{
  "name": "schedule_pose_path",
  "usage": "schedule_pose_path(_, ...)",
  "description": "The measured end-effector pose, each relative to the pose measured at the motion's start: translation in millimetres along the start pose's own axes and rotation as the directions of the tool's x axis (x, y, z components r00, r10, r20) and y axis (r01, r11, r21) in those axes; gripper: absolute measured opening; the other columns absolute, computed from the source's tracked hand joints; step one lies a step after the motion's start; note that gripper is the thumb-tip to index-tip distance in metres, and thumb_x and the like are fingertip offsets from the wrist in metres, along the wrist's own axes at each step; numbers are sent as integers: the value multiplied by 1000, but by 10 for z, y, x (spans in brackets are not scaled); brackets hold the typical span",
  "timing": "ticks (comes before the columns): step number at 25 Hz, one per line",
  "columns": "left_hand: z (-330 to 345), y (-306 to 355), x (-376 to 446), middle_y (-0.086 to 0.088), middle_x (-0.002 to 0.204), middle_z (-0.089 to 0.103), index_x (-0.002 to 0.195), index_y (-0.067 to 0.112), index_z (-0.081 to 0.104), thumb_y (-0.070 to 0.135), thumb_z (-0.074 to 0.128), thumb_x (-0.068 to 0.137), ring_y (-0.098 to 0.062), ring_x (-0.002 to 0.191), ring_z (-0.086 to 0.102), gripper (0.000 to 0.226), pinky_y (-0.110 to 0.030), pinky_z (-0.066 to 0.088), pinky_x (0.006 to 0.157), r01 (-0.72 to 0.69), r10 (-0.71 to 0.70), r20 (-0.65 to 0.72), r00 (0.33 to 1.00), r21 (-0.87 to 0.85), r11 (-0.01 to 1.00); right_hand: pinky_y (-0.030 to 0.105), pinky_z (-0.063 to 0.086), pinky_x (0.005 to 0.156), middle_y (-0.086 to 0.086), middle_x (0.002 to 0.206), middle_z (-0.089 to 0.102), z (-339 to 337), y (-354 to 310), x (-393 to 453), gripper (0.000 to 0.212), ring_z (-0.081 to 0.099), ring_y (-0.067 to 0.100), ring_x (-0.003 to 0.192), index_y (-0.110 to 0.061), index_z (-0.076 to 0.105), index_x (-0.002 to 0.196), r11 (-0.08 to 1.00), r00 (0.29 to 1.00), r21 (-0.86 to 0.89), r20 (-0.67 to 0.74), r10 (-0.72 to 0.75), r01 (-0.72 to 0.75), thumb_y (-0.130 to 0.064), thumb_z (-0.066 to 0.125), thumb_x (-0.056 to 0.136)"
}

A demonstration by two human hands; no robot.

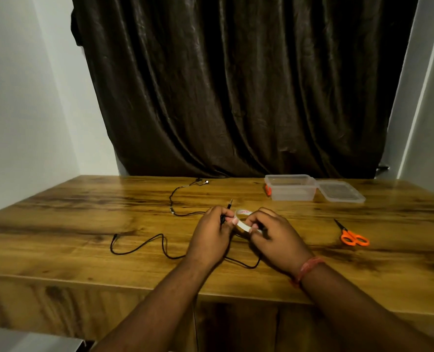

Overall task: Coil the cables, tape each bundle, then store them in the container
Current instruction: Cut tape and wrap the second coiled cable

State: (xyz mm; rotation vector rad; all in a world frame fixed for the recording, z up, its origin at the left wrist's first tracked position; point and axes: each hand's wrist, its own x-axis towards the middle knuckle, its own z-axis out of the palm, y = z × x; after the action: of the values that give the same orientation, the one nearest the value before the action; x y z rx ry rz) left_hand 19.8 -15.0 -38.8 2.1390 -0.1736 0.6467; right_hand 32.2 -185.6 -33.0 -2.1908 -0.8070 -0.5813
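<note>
Both hands pinch a tape roll (242, 219); the left hand (211, 235) also grips a black cable (144, 246). Orange scissors (353, 236) lie right of the right hand (274, 236), clear container (291, 190) beyond.

I sit at a wooden table (83, 224) pushed into a plain corner of what looks like a room in a home. White walls (20, 110) close in on both sides. A dark brown curtain (236, 85) hangs behind the table, down to its far edge. On the table lie household items: scissors (353, 235) and a clear plastic container (291, 190), its lid (340, 191) beside it.
</note>
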Motion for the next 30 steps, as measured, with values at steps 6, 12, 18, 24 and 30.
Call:
schedule_pose_path(6,-14,17,-24,11,101,61,101,25,61,30,57,96,-2,94,56,8,-21,46,76,-31,31,-13,999,17,999,17,42,67,-15,90,54,-31,-14,-39,15,52,3,84,-26,62,88,999,999,30,-15,42,-42,-12,56,89)
schedule_pose_path(12,-7,57,-38,12,93,61,95,25,61,35,54,97,-2,87,55,13,-27,48,73,-73,75,-12,997,111,991,20,44,69,-14,90,55,-36,7,-33,16,52,2,85,-27,61,87,998,998,28,-34,57,-56,-13,56,89)
schedule_pose_path(18,-28,64,-56,3,90,69,91,29,64,33,58,95,-14,79,63,9,-31,50,65,116,-99,109,989,-170,978,32,47,71,-7,85,58,-53,40,-6,15,54,7,81,-22,61,79,971,984,199,-92,152,-132,-13,52,87)
schedule_pose_path(24,-120,148,-53,-6,92,63,98,6,63,14,55,98,-14,76,60,12,-38,61,74,341,-267,215,939,-520,783,37,37,64,0,67,52,-142,147,25,19,47,19,68,-16,57,68,779,919,574,-108,378,-253,-22,41,77)
schedule_pose_path(30,-176,152,-27,-14,99,68,93,6,62,10,51,99,-26,98,71,13,-46,62,72,409,-270,308,912,-655,635,21,37,53,-4,60,47,-184,81,38,18,43,7,57,-9,53,66,719,925,661,-101,367,-213,-13,39,78)
